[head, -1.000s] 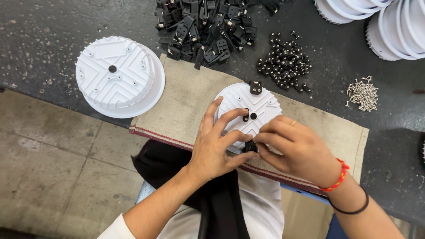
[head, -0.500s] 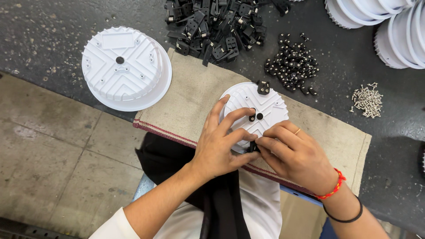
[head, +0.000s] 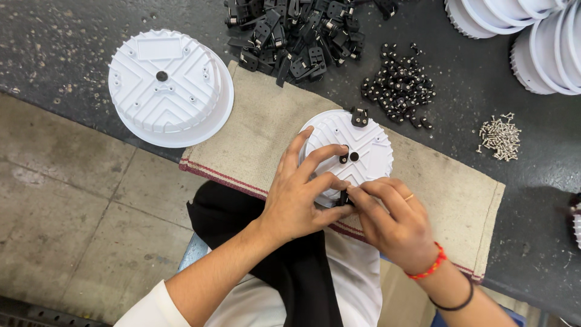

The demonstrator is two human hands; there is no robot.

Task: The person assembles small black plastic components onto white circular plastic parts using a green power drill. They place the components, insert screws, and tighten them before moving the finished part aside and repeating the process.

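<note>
A round white ribbed housing [head: 369, 148] lies on a beige cloth mat [head: 266, 133]. A black clip [head: 359, 115] sits on its far rim and two small black parts show near its middle. My left hand [head: 302, 194] rests over the housing's near left side, fingers spread on it. My right hand [head: 393, 218] pinches a small black clip [head: 344, 197] at the housing's near rim, touching the left thumb.
A second white housing [head: 169, 85] stands at the left on the dark bench. A heap of black clips [head: 296, 30], a pile of small black grommets [head: 399, 82] and a cluster of silver screws [head: 499, 136] lie behind. Stacked white housings [head: 532, 30] fill the top right.
Both hands have stayed on the housing's near rim, with the fingers shifting slightly around the small black clip.
</note>
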